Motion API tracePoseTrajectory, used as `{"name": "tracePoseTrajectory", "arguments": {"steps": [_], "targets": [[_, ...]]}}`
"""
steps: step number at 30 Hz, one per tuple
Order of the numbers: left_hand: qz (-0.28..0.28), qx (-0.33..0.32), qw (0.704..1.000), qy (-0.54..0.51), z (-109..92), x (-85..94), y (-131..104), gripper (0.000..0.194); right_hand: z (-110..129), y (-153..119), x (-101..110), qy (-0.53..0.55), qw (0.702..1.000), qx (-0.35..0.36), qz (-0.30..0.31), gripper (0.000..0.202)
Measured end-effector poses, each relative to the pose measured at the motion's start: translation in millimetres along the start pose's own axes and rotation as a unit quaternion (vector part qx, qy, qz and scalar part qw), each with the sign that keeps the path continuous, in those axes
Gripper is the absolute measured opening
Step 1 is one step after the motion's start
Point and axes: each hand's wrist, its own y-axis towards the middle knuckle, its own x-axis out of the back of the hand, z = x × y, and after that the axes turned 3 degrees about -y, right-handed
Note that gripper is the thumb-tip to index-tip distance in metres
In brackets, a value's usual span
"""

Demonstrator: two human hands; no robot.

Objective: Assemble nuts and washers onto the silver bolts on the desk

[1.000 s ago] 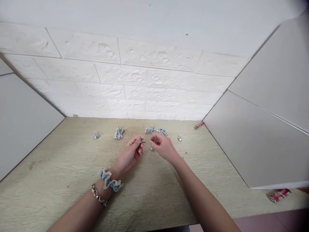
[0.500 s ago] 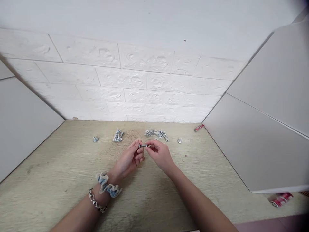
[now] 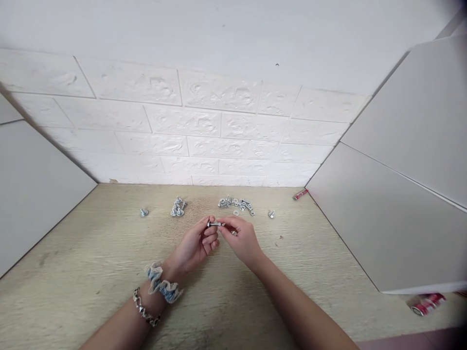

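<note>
A small metal bolt (image 3: pixel 214 224) lies level between my two hands. My left hand (image 3: pixel 195 243) pinches its head end between thumb and fingers. At the other end, the thumb and forefinger of my right hand (image 3: pixel 241 239) close on the bolt's tip; whether a nut sits there I cannot make out. Just beyond my right fingertips lies a flat washer (image 3: pixel 236 213). Behind it spreads a loose row of nuts, washers and bolts (image 3: pixel 242 204). A cluster of bolts with washers (image 3: pixel 178 208) stands beyond my left hand.
One bolt (image 3: pixel 144 212) lies far left and another bolt (image 3: pixel 271 214) to the right on the wooden tabletop (image 3: pixel 73 253). A red can (image 3: pixel 300 194) rests in the back right corner, a second red can (image 3: pixel 427 304) at the right edge. White panels (image 3: pixel 386 218) and a brick-patterned wall (image 3: pixel 204 121) enclose the table.
My right fingers have slid slightly left along the bolt, and both hands sit slightly lower in view. The washer behind my right hand shows more fully.
</note>
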Motion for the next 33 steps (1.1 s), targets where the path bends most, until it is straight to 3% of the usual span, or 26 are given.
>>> {"name": "tracePoseTrajectory", "arguments": {"steps": [10,19,23,27,33], "targets": [[-0.049,-0.04,0.991,0.118,6.4,0.4,1.8,0.028,3.3,-2.5,0.9,-0.038,0.997,0.066,0.009,0.024],[-0.079,-0.079,0.969,0.22,6.8,0.7,1.9,0.033,-0.7,-3.9,1.7,-0.113,0.979,0.167,0.026,0.024],[-0.09,-0.097,0.952,0.276,9.3,-0.6,1.1,0.04,-4.3,-3.6,2.7,-0.139,0.975,0.171,0.033,0.025],[-0.076,-0.066,0.955,0.277,12.7,4.4,4.1,0.047,-6.4,-2.5,4.0,-0.165,0.972,0.162,0.049,0.024],[-0.051,-0.076,0.952,0.293,10.5,11.3,9.2,0.046,-1.5,-1.4,6.7,-0.184,0.968,0.152,0.076,0.023]]}}
